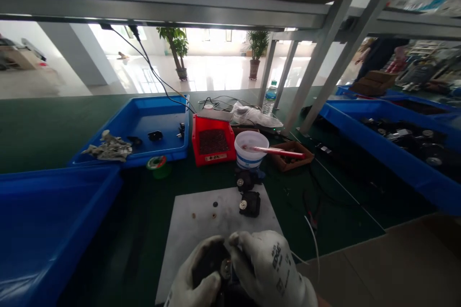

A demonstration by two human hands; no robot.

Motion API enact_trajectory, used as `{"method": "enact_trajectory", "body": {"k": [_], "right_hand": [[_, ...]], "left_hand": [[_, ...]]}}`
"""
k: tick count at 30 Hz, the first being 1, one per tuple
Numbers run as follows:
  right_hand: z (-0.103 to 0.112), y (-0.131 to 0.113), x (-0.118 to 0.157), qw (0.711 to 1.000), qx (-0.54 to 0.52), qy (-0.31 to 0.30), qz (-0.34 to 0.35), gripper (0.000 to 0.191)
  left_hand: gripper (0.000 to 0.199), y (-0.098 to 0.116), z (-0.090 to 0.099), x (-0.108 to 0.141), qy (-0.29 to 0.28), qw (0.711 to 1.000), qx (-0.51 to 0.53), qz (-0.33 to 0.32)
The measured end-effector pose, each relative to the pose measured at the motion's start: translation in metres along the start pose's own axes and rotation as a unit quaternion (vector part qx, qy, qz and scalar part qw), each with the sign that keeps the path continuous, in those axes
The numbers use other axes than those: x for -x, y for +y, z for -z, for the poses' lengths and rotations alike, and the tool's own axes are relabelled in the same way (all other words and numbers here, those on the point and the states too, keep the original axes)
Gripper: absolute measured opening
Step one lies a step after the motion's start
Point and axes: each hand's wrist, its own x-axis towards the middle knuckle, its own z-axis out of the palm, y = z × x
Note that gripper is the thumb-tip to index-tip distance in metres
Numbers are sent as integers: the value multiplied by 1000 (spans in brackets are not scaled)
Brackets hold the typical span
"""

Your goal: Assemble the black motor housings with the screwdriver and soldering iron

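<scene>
My left hand (pixel 196 276), in a whitish work glove, is wrapped round a black motor-like part (pixel 206 265) with a round metal piece at its middle. Over the same part bends my right hand (pixel 270 266), gloved too, thumb and fingers pinched together beside the metal piece. Whatever sits between those fingertips is hidden. Both hands are above the near end of a pale board (pixel 201 223). Farther up this board rests a similar black part (pixel 249 204) with a light disc, and another black part (pixel 245 180) lies behind it. A small dark disc (pixel 215 204) and two tiny brownish rings are nearby.
Behind the board stand a red bin (pixel 214 157) of dark granules, a white tub (pixel 248 140) with a red-handled tool across it, and a cardboard box (pixel 291 163). Blue trays (pixel 57 177) flank both sides. Pliers (pixel 312 218) lie right. A metal frame (pixel 317 53) rises beyond.
</scene>
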Motion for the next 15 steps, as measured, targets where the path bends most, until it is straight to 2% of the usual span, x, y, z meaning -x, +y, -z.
{"method": "enact_trajectory", "body": {"k": [7, 11, 15], "right_hand": [[-25, -5, -23, 1000, -12, -17, 14, 22], [-42, -3, -33, 999, -19, -1, 30, 21], [-47, -3, -34, 999, -26, -7, 34, 21]], "left_hand": [[58, 14, 22, -2, 31, 999, 4, -13], [55, 17, 31, -3, 16, 999, 29, 9], [51, 14, 36, -2, 13, 999, 45, 13]]}}
